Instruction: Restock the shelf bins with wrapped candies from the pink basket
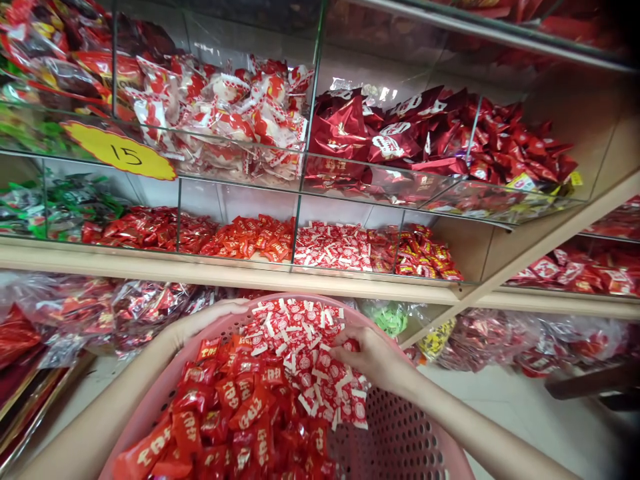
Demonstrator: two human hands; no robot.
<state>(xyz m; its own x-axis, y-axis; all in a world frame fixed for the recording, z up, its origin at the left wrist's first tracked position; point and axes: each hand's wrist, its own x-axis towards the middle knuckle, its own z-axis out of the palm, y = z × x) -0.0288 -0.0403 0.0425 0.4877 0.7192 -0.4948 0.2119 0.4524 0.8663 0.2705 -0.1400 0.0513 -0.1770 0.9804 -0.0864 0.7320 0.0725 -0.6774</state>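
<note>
A pink perforated basket (400, 427) holds red wrapped candies (245, 400) on the left and small red-and-white packets (305, 340) at the back and centre. My left hand (207, 321) is wrapped over the basket's back left rim, its fingertips partly hidden. My right hand (367, 353) reaches over the right side into the basket, its curled fingers touching the red-and-white packets. Whether it grips one of them is hard to make out.
Glass-fronted shelves (240, 267) of wrapped sweets stand just beyond the basket. A yellow price tag (123, 152) reading 15 hangs at the upper left. Filled plastic bags (493, 337) lie under the shelves. A slanted wooden beam (545, 230) crosses on the right.
</note>
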